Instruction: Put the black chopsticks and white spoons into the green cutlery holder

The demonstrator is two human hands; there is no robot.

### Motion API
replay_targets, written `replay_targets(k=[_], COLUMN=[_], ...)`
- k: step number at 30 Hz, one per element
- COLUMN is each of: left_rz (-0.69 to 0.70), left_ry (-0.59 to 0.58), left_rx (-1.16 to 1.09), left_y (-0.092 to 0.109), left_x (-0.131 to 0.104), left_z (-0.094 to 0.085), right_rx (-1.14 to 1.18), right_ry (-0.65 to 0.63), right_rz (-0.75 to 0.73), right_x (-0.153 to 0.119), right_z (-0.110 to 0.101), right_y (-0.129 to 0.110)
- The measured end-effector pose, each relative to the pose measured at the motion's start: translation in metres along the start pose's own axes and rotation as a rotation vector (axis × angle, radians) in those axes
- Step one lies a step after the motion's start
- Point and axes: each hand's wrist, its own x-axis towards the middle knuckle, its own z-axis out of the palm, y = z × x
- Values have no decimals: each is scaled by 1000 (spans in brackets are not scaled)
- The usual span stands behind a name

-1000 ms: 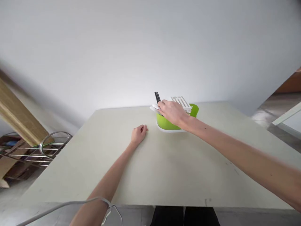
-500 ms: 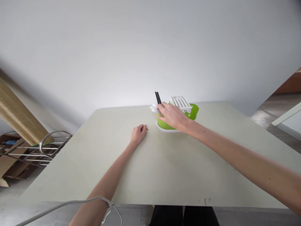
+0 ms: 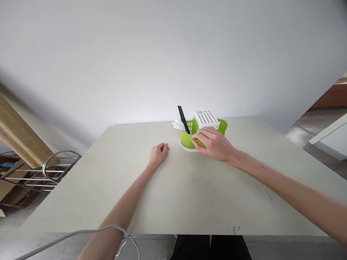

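From where I stand, the right hand (image 3: 213,143) hangs just on the near side of the caddy (image 3: 185,138), covering part of its front wall. Its fingers bend loosely, the thumb tip close to the forefinger; I see nothing held between them, though I can't tell whether the two tips meet or whether the hand touches the wall.

The caddy lies directly beyond that hand, sticking out to either side of it, its long axis running crosswise to the person. The chopsticks (image 3: 183,119) stand in its left end, beyond the fingertips and to their left, tilted so their tops lean further left. The spoons (image 3: 178,125) fan out over the rim just left of them. The slotted top (image 3: 206,118) sits right behind the knuckles.

The right hand is the nearer to all of these. The caddy's front wall stands between it and the lower ends of the chopsticks. The left hand (image 3: 158,154) rests on the table (image 3: 176,202), curled in a loose fist, left of the right hand and a little closer to the person, apart from the caddy.
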Motion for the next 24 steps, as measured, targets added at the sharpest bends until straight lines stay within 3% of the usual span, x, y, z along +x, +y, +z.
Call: replay_targets(k=[5,11,13,17,24], left_rz=[2,12,13,11,8], left_ry=[-4,-6,-8,-8,-11], left_rx=[5,5,6,12,15], left_y=[-1,-2,-3,-3,-3], left_x=[0,2,2,1,-2], left_z=[0,-1,-2,-4,-7], right_rx=[-16,-256,-295,-292,-392], right_ry=[49,-122,-217,-364,-415], right_rz=[58,538,612,600,573], right_x=[-38,-73,-78,-84,-94], right_z=[0,8,16,38,51], right_y=[5,16,14,5,1])
